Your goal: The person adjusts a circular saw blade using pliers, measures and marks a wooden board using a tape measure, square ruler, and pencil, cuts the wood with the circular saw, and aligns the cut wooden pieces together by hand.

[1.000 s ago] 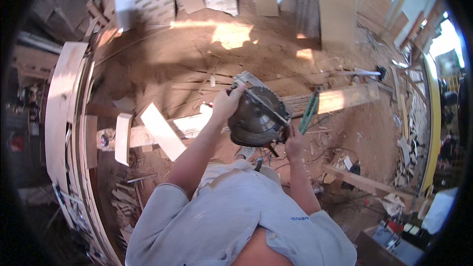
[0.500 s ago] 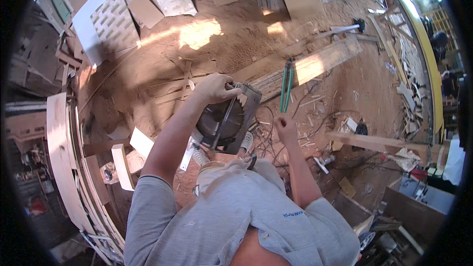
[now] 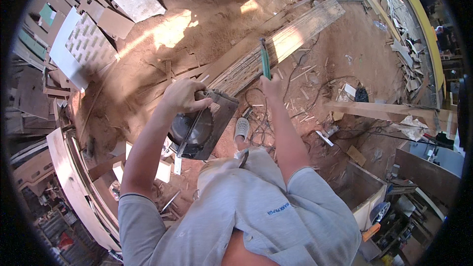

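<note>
My left hand [image 3: 183, 95] grips the handle of a dark circular saw [image 3: 202, 127], held off the ground with its round blade guard facing down and left. My right hand [image 3: 271, 86] is closed around a green-handled tool [image 3: 264, 59] that points away from me. Both hands hover above a long wooden plank [image 3: 286, 44] lying on the sawdust floor, running toward the upper right. A black power cord [image 3: 256, 118] loops on the ground beneath the saw. My grey shirt fills the lower middle of the view.
Boards and panels [image 3: 88, 39] are stacked at the upper left. Curved wooden frames [image 3: 69, 177] lie at the left. A beam [image 3: 374, 111] and an open wooden box [image 3: 359, 192] sit to the right. A yellow rail [image 3: 419, 24] runs along the far right.
The view has swung so the plank now lies farther up and right. I have lifted the saw off the plank and carry it lower left; the right hand still holds the green tool.
</note>
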A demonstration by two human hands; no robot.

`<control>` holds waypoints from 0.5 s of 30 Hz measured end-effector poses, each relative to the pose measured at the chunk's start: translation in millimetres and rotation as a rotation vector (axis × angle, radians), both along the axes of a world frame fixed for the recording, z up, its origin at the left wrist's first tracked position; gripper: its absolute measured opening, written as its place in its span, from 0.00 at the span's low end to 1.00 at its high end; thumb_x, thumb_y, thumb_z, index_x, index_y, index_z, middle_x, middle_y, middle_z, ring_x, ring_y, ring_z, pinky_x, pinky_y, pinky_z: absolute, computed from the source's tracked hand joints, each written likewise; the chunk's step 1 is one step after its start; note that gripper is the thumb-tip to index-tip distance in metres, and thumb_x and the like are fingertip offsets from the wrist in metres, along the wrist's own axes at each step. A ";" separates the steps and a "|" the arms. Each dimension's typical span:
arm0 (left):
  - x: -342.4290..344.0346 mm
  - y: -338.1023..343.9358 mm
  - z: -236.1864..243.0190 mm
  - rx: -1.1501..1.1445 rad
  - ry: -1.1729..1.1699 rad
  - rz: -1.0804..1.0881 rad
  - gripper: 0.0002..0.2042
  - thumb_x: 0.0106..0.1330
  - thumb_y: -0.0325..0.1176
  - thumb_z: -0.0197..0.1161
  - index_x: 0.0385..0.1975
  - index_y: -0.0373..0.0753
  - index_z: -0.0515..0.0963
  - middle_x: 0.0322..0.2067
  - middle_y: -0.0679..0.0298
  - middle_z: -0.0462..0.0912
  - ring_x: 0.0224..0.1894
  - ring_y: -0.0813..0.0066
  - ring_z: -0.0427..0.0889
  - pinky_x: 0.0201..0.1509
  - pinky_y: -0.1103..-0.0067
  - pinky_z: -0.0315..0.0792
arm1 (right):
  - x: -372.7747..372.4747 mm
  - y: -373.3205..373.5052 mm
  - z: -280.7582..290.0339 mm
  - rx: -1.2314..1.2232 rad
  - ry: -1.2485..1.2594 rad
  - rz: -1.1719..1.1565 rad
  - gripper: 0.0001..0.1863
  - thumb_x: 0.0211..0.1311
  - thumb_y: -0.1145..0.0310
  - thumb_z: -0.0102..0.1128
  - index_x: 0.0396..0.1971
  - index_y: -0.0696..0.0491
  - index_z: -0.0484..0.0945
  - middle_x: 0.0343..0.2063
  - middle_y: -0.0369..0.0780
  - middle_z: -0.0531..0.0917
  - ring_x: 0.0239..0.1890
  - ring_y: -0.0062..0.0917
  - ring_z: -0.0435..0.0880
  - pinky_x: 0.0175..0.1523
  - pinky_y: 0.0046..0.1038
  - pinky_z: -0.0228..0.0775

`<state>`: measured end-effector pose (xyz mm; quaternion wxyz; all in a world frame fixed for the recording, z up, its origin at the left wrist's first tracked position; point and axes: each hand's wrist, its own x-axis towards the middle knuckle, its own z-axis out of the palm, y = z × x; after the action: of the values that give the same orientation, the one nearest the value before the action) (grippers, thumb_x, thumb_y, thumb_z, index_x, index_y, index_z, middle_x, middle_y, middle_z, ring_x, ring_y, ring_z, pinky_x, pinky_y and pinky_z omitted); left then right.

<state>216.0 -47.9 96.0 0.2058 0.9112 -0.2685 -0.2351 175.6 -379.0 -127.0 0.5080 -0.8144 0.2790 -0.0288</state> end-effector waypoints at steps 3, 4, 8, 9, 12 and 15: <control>2.7 11.2 -11.9 -0.015 0.044 -0.051 0.27 0.55 0.61 0.70 0.33 0.38 0.86 0.27 0.49 0.86 0.37 0.45 0.88 0.41 0.54 0.78 | -35.2 -23.4 17.8 0.398 0.057 0.099 0.20 0.68 0.56 0.73 0.44 0.58 0.81 0.30 0.41 0.84 0.35 0.28 0.85 0.42 0.31 0.77; 4.2 10.2 -12.9 -0.004 0.053 -0.047 0.27 0.55 0.61 0.70 0.33 0.38 0.86 0.27 0.49 0.86 0.37 0.45 0.88 0.41 0.54 0.78 | -41.5 -31.7 34.4 0.486 0.109 0.120 0.19 0.71 0.55 0.71 0.45 0.57 0.82 0.30 0.38 0.84 0.35 0.23 0.84 0.41 0.27 0.76; 5.6 5.5 -11.2 0.026 0.039 -0.095 0.28 0.55 0.63 0.68 0.31 0.38 0.85 0.26 0.49 0.85 0.35 0.44 0.87 0.39 0.54 0.77 | -49.8 -56.9 95.9 0.687 -0.160 0.147 0.23 0.80 0.48 0.64 0.50 0.55 0.85 0.26 0.34 0.81 0.32 0.18 0.82 0.38 0.26 0.71; 7.4 5.4 -13.0 0.010 0.022 -0.110 0.29 0.55 0.64 0.67 0.30 0.38 0.84 0.26 0.49 0.84 0.34 0.43 0.86 0.38 0.55 0.77 | -45.5 -60.1 111.5 0.597 -0.135 0.178 0.24 0.80 0.47 0.63 0.51 0.56 0.85 0.28 0.35 0.83 0.33 0.19 0.83 0.39 0.28 0.73; 9.7 7.4 -23.4 -0.072 0.039 -0.103 0.29 0.54 0.65 0.67 0.30 0.39 0.83 0.25 0.50 0.84 0.34 0.43 0.86 0.38 0.55 0.76 | -29.4 -70.7 138.4 0.281 -0.058 0.275 0.27 0.80 0.47 0.61 0.59 0.58 0.82 0.32 0.42 0.87 0.34 0.27 0.86 0.41 0.35 0.76; 10.6 4.5 -18.2 -0.045 0.038 -0.088 0.29 0.53 0.65 0.67 0.31 0.41 0.84 0.26 0.51 0.85 0.34 0.44 0.86 0.38 0.55 0.77 | -6.8 -85.4 140.1 -0.065 0.212 0.466 0.29 0.80 0.45 0.60 0.62 0.57 0.80 0.40 0.49 0.89 0.41 0.40 0.88 0.47 0.40 0.78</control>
<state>226.6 -43.4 77.8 0.2208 0.8891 -0.3093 -0.2552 168.8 -464.4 13.1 0.4423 -0.8711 0.1345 0.1655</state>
